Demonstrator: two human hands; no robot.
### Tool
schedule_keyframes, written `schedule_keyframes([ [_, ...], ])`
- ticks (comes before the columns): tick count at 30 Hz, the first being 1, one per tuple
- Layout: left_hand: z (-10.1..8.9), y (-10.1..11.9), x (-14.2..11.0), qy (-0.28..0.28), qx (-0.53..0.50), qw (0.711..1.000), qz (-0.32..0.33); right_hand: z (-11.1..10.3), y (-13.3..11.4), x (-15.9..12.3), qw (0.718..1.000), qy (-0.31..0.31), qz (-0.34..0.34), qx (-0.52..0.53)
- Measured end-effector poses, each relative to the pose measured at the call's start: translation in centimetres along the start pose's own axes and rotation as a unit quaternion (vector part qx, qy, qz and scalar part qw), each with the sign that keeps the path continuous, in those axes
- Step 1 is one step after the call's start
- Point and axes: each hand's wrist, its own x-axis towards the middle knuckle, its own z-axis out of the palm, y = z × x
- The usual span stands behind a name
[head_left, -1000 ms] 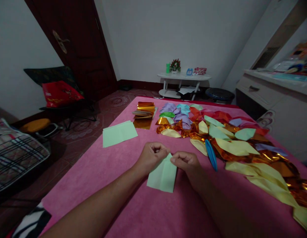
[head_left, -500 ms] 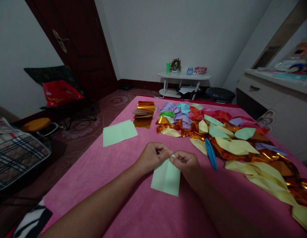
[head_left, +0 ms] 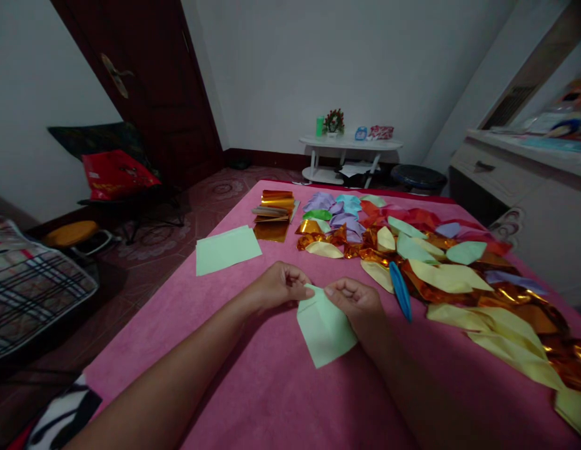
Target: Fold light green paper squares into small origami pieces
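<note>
A pale green sheet of paper with a crease and a folded upper part is between my two hands, above the pink cloth. My left hand pinches its upper left corner between thumb and fingers. On the other side, my right hand grips the upper right edge, thumb on top. A stack of pale green paper lies to the left, beyond my left forearm. Behind it is a pile of gold foil sheets. Nearest my right hand is a blue folded paper piece.
Many folded papers in yellow, gold, purple and red spread over the right side of the pink-covered table. Behind stands a low white table. A chair with a red bag is at the left, a white cabinet at the right.
My left hand has moved left, away from my right hand. The green sheet has turned, its lower end swinging right, and its upper left corner now shows a fold.
</note>
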Motion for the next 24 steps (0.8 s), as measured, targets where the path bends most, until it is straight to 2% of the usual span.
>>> schedule_keyframes([
  [4,-1.4,0.1,0.0,-0.041,0.026,0.999,-0.008,0.0,0.2,0.0,0.997,-0.011,-0.059,-0.049],
  [7,-2.4,0.2,0.0,-0.081,0.049,0.995,0.004,0.2,0.2,-0.2,0.977,0.012,-0.168,-0.132],
  [9,-2.8,0.3,-0.1,-0.105,0.097,0.990,0.011,0.4,0.3,-0.4,0.937,0.001,-0.266,-0.226],
  [11,-3.0,0.4,-0.2,-0.103,0.173,0.979,0.017,0.7,0.4,-0.5,0.883,-0.046,-0.349,-0.311],
  [14,-2.9,0.6,-0.3,-0.063,0.288,0.955,0.036,1.0,0.9,-0.6,0.811,-0.120,-0.422,-0.386],
  [16,-2.7,0.7,-0.3,-0.040,0.337,0.939,0.050,1.1,1.1,-0.6,0.790,-0.147,-0.444,-0.397],
  [18,-2.5,0.6,-0.2,-0.033,0.349,0.935,0.062,1.2,1.1,-0.7,0.787,-0.163,-0.450,-0.389],
  [21,-2.3,0.3,0.0,-0.021,0.327,0.942,0.073,1.1,1.0,-0.8,0.799,-0.180,-0.427,-0.383],
  [24,-2.2,-0.3,0.3,0.027,0.310,0.948,0.069,0.9,0.8,-0.9,0.807,-0.186,-0.413,-0.379],
])
